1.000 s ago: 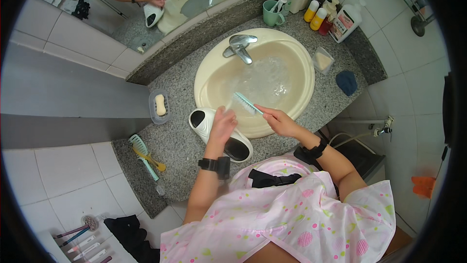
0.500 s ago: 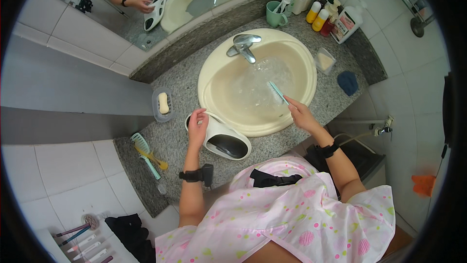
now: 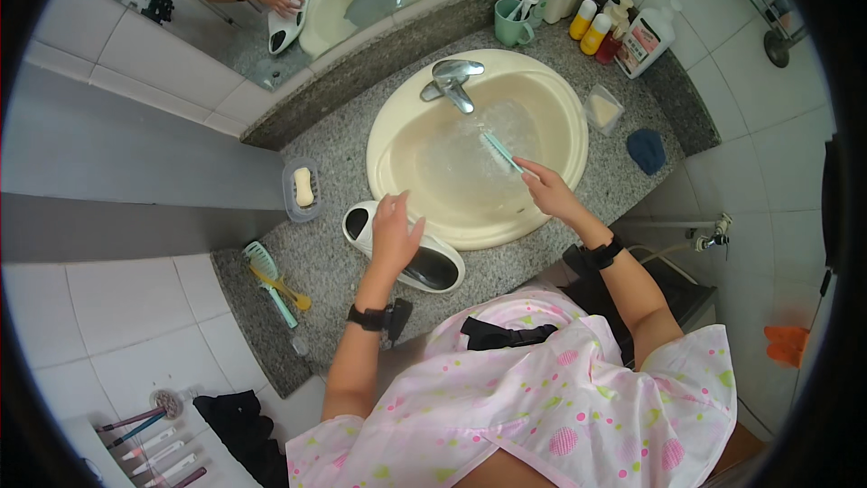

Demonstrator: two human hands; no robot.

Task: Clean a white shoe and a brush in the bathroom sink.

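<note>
My right hand grips the handle of a small light-blue brush, bristles over the water in the cream oval sink. My left hand lies across a long white shoe-shaped thing with a dark patch at each end. That hand's fingers are apart and stretch toward the sink's front rim; the palm covers the white thing's middle. Whether it touches the white thing, I cannot tell. At the back of the basin stands a chrome faucet, with cloudy, bubbly water below it.
Left of the sink sit a soap dish with a bar of soap and a light-green hairbrush. To the right are another soap dish and a dark blue cloth. A green cup and several bottles line the back.
The brush in my right hand has moved up and left over the water. My left hand has shifted right across the white thing, its fingers now more spread.
</note>
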